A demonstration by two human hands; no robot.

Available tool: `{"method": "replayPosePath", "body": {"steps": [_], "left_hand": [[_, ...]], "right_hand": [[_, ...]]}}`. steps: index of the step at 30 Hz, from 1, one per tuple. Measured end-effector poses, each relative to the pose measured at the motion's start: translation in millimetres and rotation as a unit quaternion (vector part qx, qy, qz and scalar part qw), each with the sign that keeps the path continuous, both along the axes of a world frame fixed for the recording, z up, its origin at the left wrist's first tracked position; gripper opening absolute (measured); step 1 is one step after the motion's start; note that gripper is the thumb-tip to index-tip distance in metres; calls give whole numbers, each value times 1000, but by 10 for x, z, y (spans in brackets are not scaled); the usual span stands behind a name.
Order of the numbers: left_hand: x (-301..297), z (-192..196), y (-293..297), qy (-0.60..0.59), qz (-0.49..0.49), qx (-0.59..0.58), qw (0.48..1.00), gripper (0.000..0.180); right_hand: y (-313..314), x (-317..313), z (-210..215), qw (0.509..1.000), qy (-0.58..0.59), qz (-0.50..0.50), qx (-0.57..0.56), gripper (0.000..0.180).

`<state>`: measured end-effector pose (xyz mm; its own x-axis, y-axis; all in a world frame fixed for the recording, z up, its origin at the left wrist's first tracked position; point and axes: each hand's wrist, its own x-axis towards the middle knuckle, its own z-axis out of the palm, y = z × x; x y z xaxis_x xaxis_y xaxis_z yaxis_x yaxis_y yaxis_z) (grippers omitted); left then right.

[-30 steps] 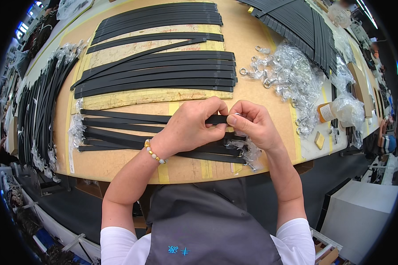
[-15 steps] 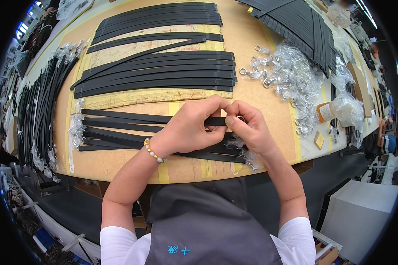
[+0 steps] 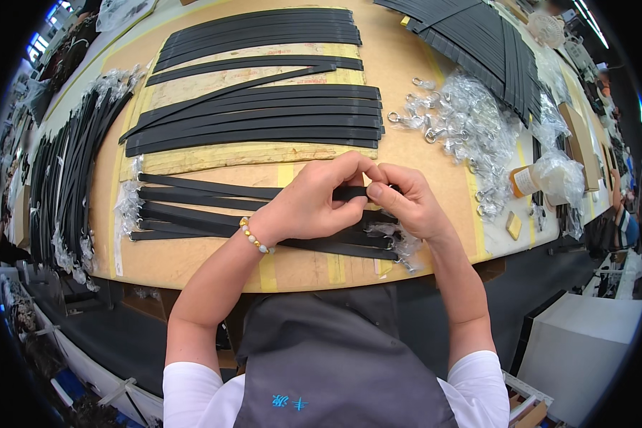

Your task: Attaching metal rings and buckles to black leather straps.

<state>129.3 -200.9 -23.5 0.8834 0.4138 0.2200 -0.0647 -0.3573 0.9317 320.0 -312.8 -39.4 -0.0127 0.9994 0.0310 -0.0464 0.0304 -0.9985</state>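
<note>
Both hands meet over the near part of the table, pinching the end of a black flat strap (image 3: 348, 193). My left hand (image 3: 310, 203), a beaded bracelet at its wrist, grips the strap with thumb and fingers. My right hand (image 3: 410, 208) presses thumb against forefinger at the strap's tip; a dark bit shows past the thumb, and the fingers hide the rest. Beneath the hands lie several black straps (image 3: 200, 202) with plastic-wrapped metal ends, some at the left and some at the right by my right wrist.
Beyond, more black straps (image 3: 257, 107) lie in rows on a yellowed board (image 3: 264, 155). A heap of plastic-wrapped metal clasps (image 3: 478, 121) is at right, below a large strap stack (image 3: 471, 46). Finished-looking straps (image 3: 96, 157) hang over the left edge. An orange-and-white jar (image 3: 524, 182) stands right.
The metal ring seen at my right fingertips earlier is out of sight now, and a dark strap end shows there instead. Both hands stay close together, fingers slightly shifted.
</note>
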Motion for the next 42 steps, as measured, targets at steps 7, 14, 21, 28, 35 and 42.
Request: {"method": "replayPosePath", "body": {"steps": [7,14,21,28,35,42], "left_hand": [[-113,7,242,86,5,49,995,25],[-984,87,301,259,123,234,929,49],[-1607,2,23,219,131,299,919,64],[-1661,-96,-94,178,165,370,897,43],[-1715,38,-41,174,203,383,884,45],[-2543,99,265,251,205,400,858,32]], "right_hand": [[58,91,50,960,-267,-50,61,30],[-55,93,194,920,-386,-57,18,70],[-126,-408,463,831,-548,90,29,78],[188,-556,539,774,-613,148,-60,37],[161,-627,615,750,-649,103,74,26],[-105,-615,1165,742,-646,72,165,22]]}}
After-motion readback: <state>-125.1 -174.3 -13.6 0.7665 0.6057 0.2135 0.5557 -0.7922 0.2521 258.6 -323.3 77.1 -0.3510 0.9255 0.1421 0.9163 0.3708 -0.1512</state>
